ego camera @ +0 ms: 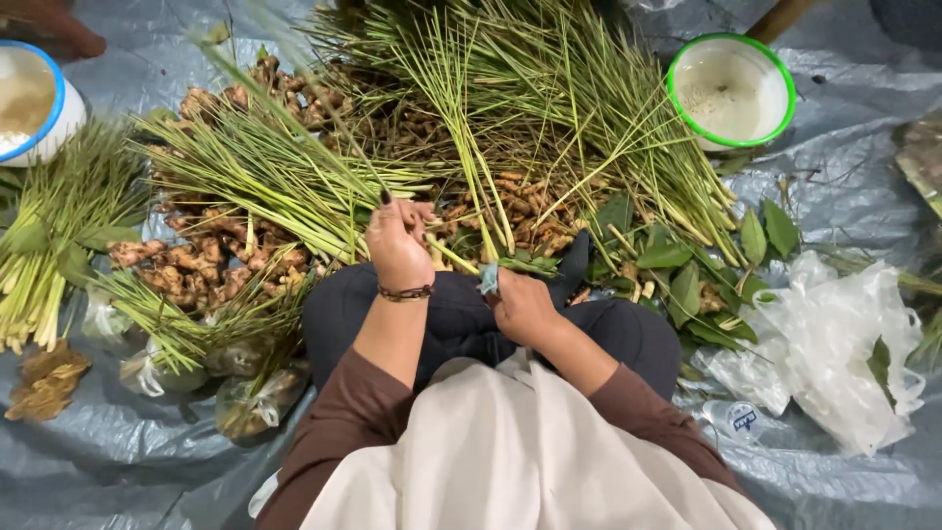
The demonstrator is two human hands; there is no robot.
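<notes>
Green lemongrass stalks [461, 128] piled on grey tarp [128, 471], ginger roots [211, 260] under and beside them. Left hand [397, 245] raised, fingers closed on a few stalks. Right hand [520, 304] low over the lap, clamped on a small leafy bundle [520, 263] with a bluish scrap. Hands apart. Green-rimmed bowl [731, 90] upper right, blue-rimmed bowl [34, 98] upper left, plastic bags [834, 344] right.

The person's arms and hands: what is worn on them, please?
Both arms wear long dark brown sleeves pushed up to about mid-forearm. The left hand has a thin dark beaded bracelet around its wrist and dark nail polish on a fingertip. The right hand shows no bracelet or ring. No gloves on either.
</notes>
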